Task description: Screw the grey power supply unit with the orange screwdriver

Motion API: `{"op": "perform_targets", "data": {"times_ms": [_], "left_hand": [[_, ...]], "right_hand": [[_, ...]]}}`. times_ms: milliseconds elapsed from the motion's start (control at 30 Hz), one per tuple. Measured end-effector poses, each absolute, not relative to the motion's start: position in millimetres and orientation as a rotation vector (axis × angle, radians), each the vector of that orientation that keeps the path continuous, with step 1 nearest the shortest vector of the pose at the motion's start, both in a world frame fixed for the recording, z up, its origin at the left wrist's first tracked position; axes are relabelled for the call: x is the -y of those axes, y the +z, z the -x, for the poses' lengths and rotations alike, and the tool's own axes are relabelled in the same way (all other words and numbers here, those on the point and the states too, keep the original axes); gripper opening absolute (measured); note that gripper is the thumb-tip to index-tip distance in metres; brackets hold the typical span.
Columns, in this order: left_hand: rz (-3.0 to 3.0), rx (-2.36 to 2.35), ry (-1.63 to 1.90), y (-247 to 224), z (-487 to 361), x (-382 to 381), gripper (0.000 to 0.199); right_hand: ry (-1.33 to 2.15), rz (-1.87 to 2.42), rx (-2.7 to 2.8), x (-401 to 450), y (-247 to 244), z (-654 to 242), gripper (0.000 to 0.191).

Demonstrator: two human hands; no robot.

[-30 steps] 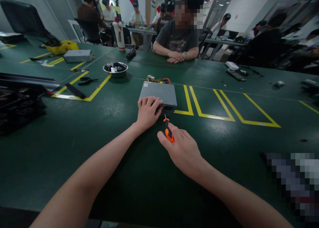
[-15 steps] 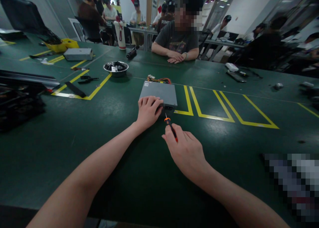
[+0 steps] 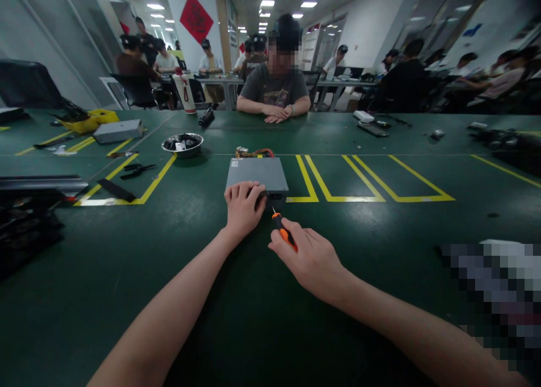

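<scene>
A grey metal box (image 3: pixel 257 172), with a white label and a bundle of coloured wires at its back, lies flat on the green table (image 3: pixel 177 297). My left hand (image 3: pixel 244 207) rests on the box's front left edge, fingers over the top and thumb at the front side. My right hand (image 3: pixel 310 257) is closed round the handle of an orange and black screwdriver (image 3: pixel 278 220). Its tip points at the front of the box, a little short of the black socket; no contact shows.
A metal bowl (image 3: pixel 182 145) of small dark parts stands behind left. Dark machinery (image 3: pixel 29 223) is at the far left, a second grey box (image 3: pixel 118 131) behind it. A person (image 3: pixel 274 88) sits opposite, hands on the table edge.
The view has tilted up, so more of the room shows. The screwdriver tip has drawn back slightly from the box with my right hand. My left hand stays on the box.
</scene>
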State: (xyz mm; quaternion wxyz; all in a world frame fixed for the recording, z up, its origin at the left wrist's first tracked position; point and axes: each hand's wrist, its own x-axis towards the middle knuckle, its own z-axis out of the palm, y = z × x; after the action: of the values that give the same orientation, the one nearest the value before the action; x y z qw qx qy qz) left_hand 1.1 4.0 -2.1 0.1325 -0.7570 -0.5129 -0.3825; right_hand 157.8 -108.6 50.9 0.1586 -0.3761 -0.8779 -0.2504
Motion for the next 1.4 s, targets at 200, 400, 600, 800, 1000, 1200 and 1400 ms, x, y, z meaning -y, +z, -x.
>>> {"op": "perform_targets", "data": {"times_ms": [200,400,600,800,1000,1200,1400], "left_hand": [[2.250,1.414,-1.117,-1.0,0.9,-6.3,0.021],[2.265,1.355,-1.146,-1.0,0.8,-9.3,0.020],[2.269,1.363,-1.143,-2.0,0.6,-10.6,0.021],[2.261,1.361,-1.151,-2.0,0.6,-10.7,0.020],[2.263,1.361,-1.143,-1.4,0.2,-9.9,0.020],[2.268,1.372,-1.161,-2.3,0.6,-10.1,0.019],[2.280,1.403,-1.155,-1.4,-0.8,-8.5,0.020]], "right_hand": [[-0.641,0.926,2.511,99.1,28.3,-173.5,0.019],[-0.551,0.819,2.582,101.6,20.5,-180.5,0.031],[-0.595,0.836,2.530,93.9,27.5,-186.7,0.021],[-0.501,0.878,2.598,98.2,23.4,-179.8,0.024],[-0.604,0.835,2.524,97.2,25.2,-178.1,0.026],[-0.575,0.921,2.445,94.3,35.4,-182.4,0.021],[-0.673,0.877,2.434,96.1,29.4,-174.5,0.020]]}}
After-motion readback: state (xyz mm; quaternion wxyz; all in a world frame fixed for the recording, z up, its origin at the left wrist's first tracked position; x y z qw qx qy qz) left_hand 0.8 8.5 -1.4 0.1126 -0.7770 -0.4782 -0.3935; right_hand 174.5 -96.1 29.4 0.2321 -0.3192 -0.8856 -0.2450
